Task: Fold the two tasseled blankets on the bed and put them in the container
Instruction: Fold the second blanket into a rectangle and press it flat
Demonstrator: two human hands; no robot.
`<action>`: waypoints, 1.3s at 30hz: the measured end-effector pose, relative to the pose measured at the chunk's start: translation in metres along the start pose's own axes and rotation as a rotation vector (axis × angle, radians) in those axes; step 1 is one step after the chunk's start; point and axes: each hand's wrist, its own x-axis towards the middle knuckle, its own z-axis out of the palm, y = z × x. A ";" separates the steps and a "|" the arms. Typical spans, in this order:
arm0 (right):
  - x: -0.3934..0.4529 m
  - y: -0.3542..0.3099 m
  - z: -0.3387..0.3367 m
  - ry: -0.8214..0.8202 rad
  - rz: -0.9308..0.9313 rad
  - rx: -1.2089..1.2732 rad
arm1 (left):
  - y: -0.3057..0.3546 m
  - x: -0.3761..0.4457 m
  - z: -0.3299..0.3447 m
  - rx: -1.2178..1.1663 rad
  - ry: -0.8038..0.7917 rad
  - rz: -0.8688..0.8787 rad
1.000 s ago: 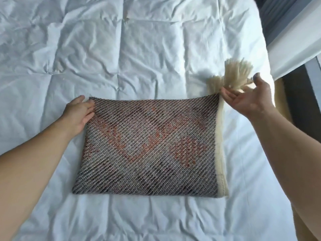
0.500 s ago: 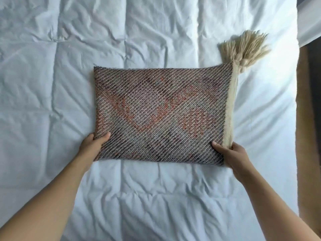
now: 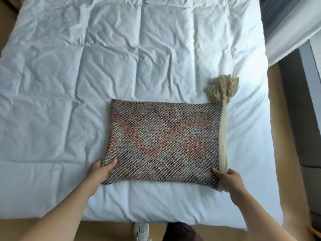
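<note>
Woven folded blanket (image 3: 165,140): both hands (image 3: 100,173) (image 3: 229,180) grip near corners, fingers hidden beneath.

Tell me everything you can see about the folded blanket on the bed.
The folded blanket lies flat on the white duvet as a rectangle: grey-brown diagonal weave with orange motifs, cream edging on the right, cream tassels at its far right corner. The left hand and right hand grip its near corners.

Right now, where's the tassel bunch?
Head view, right of centre: the tassel bunch lies on the white duvet at the folded blanket's far right corner, away from both hands.
</note>
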 end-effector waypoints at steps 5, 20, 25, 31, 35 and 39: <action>-0.064 -0.013 0.033 0.318 -0.302 -0.433 | 0.006 -0.031 0.003 -0.036 0.012 0.136; -0.100 -0.215 0.107 -0.027 -0.639 -0.321 | 0.081 -0.140 0.152 0.752 -0.374 0.767; -0.048 -0.207 0.041 0.116 -0.501 -0.079 | 0.101 -0.156 0.202 0.732 -0.498 0.868; 0.012 -0.169 -0.007 0.093 -0.391 -0.159 | 0.109 -0.151 0.253 0.842 -0.703 0.883; 0.022 -0.137 -0.006 0.159 -0.322 -0.327 | 0.107 -0.110 0.253 0.881 -0.660 0.857; -0.018 -0.072 0.018 0.385 -0.503 -0.168 | 0.138 -0.053 0.244 0.866 -0.320 0.819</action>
